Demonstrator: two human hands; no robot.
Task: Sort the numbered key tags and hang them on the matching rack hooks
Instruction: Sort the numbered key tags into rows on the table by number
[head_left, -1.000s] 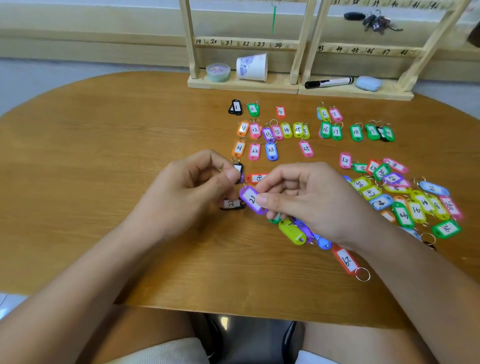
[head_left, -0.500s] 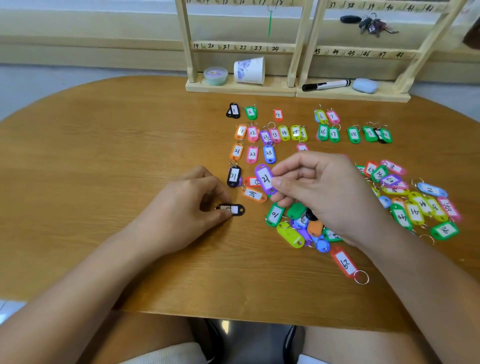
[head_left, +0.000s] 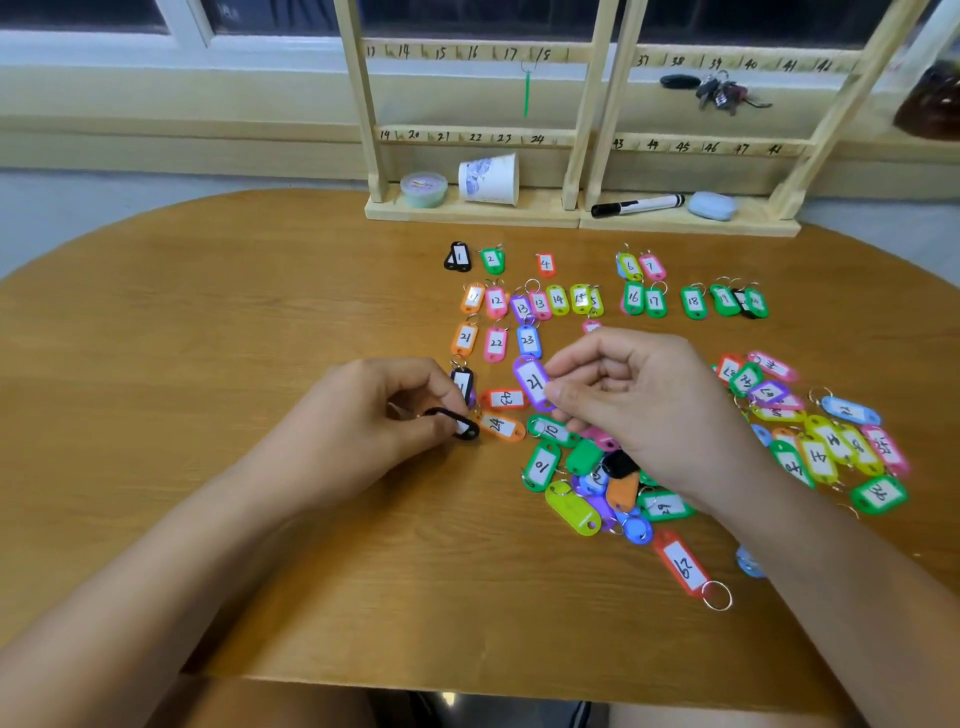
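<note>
Since a second ago our hands have parted; both were at the purple tag (head_left: 532, 382) then, and now our right hand (head_left: 639, 410) alone pinches it by its edge between thumb and fingertips, label toward us, while our left hand (head_left: 363, 431) has gone down to the table (head_left: 208, 364) and pinches the black tag (head_left: 457, 425) lying there; the purple tag hangs just below the blue tag 23 (head_left: 528, 340), which ends a short row with the pink tag 22 (head_left: 496, 343) and the orange tag 21 (head_left: 465, 338); just right of the black tag lies the orange tag 24 (head_left: 500, 426), so near that we cannot tell whether they touch; under our right wrist sits the unsorted heap (head_left: 574, 512), and beyond the rows stands the rack (head_left: 467, 136), with one green tag (head_left: 527, 96) already hanging under 18; we judge the step in hand to be sorting rather than hanging, with most of the task ahead; the numeral on the purple tag looks like 21, yet the last stroke is not sure, so we should turn it square to the eye before we set it; to do this well we lay it in line with its row, ring end away from us, close beside the next number but not over it, so that no label is covered; our fingers hide most of the black tag's label, so we read that one too; we lower each tag flat rather than drop it, since the rows are tight and a slide would knock them askew
</note>
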